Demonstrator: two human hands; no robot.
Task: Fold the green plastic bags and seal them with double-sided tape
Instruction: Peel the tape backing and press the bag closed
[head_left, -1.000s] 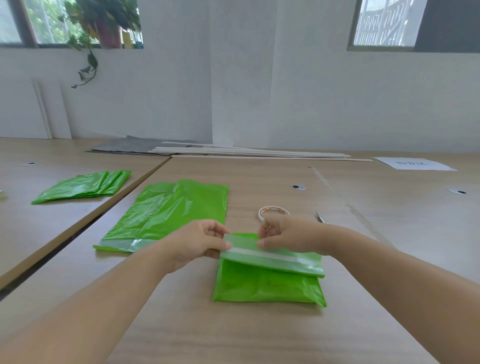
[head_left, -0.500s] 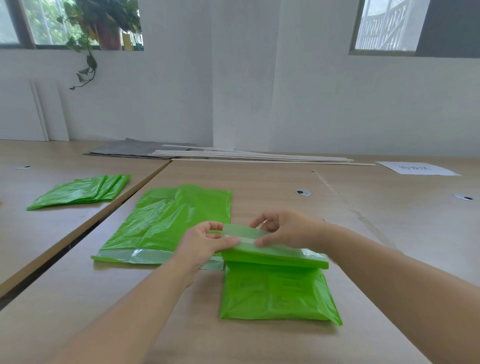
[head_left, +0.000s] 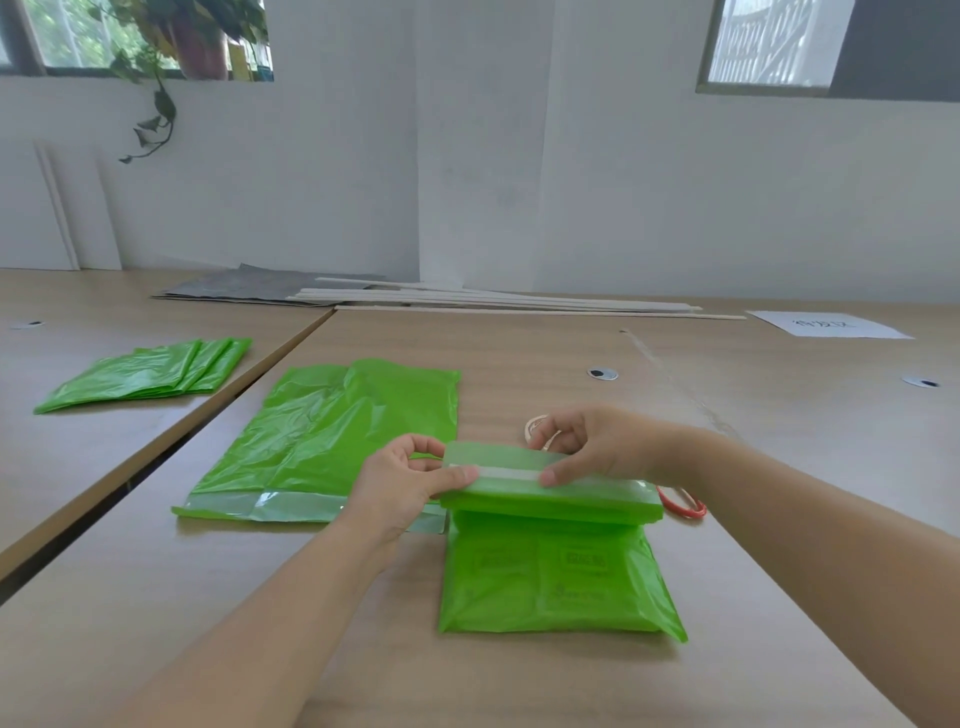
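Observation:
A folded green plastic bag (head_left: 556, 587) lies on the wooden table in front of me. Its far flap (head_left: 587, 493) is lifted and bent toward me, with a white strip of double-sided tape (head_left: 506, 473) along it. My left hand (head_left: 402, 486) pinches the flap's left end, thumb on the tape. My right hand (head_left: 597, 447) holds the flap further right, thumb pressing the tape's other end. The tape roll (head_left: 540, 428) peeks out behind my right hand, mostly hidden.
A flat unfolded green bag (head_left: 332, 441) lies to the left. A stack of folded green bags (head_left: 150, 371) sits on the neighbouring table at far left. Red-handled scissors (head_left: 683, 506) show under my right wrist. Boards (head_left: 467, 299) and a paper sheet (head_left: 826, 325) lie near the wall.
The flap has been raised off the table and folded over toward me. Both hands stayed on it, and the bag now sits nearer to me in view.

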